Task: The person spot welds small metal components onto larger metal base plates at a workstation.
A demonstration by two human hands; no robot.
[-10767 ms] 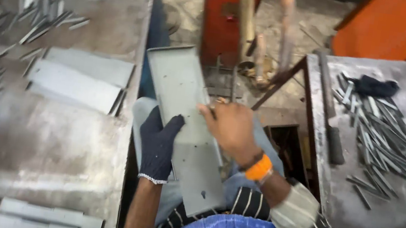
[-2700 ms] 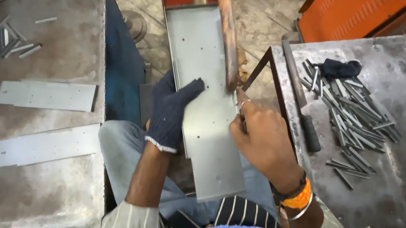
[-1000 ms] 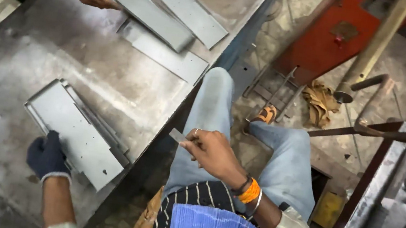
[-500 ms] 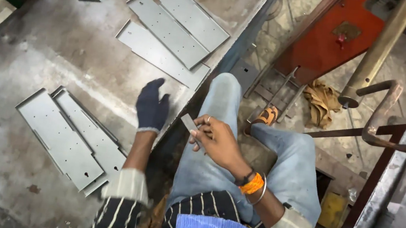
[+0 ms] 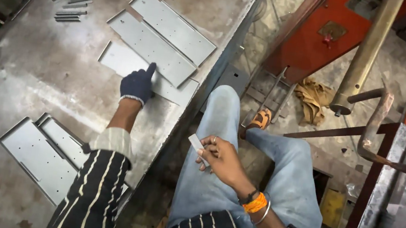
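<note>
My dark-gloved left hand (image 5: 137, 84) flat on a long perforated grey steel plate (image 5: 131, 63), fingers spread, gripping nothing, my bare right hand (image 5: 222, 157) pinching a small flat metal strip (image 5: 197, 147) over my lap

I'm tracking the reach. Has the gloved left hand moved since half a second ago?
Yes. The gloved left hand has gone up the steel table, away from the table's near edge, and now rests on the nearest of three flat metal plates.

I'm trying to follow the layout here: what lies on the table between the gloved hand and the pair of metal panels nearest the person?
In the head view, only bare, scuffed grey metal tabletop and the person's own striped sleeve separate the gloved left hand from the near perforated panels.
</note>
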